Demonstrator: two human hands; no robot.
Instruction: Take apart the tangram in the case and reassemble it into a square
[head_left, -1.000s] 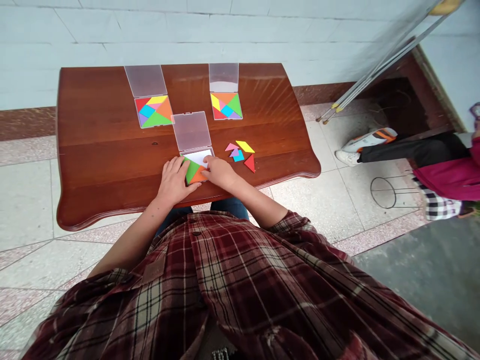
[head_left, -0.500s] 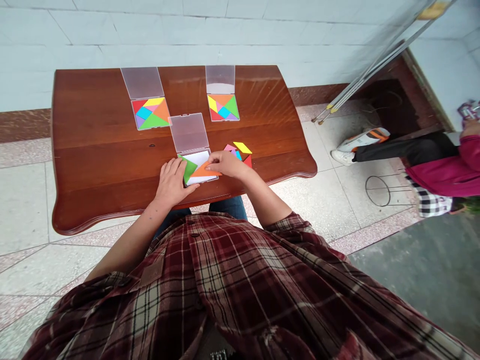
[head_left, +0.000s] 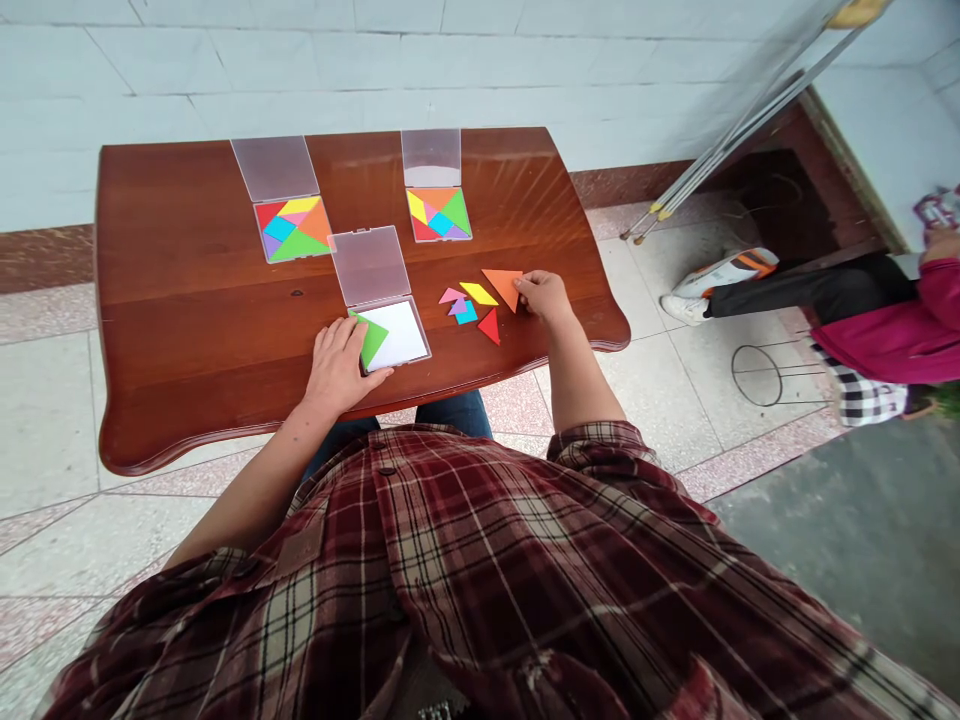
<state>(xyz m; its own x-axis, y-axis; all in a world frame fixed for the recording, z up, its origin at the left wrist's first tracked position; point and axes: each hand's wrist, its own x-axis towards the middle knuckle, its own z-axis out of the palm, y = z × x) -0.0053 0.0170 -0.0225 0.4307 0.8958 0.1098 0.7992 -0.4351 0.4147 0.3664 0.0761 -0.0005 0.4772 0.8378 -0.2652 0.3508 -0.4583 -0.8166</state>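
My left hand [head_left: 337,362] holds the near left corner of an opened tangram box [head_left: 417,322], fingers along its left side and thumb by the near edge. Inside that box a green triangle [head_left: 373,340] lies at the left on the white base, partly under my fingertips. Off to the right, my right hand [head_left: 546,296] pinches an orange triangle [head_left: 502,284] by its right corner. Between box and right hand lie a yellow parallelogram [head_left: 478,293], a pink triangle [head_left: 451,295], a purple triangle [head_left: 457,307], a blue square [head_left: 466,313] and a red triangle [head_left: 490,327].
Two opened boxes of fitted tangram pieces, a left one [head_left: 294,228] and a right one [head_left: 439,214], lie farther back on the wooden table [head_left: 187,330]. Crutches [head_left: 720,150] lean at the right, near a seated person [head_left: 862,325] and a wire stand [head_left: 757,375].
My right hand has moved right, carrying the orange triangle out of the box to beyond the loose pieces. My left hand stays at the box's corner; the green triangle remains inside.
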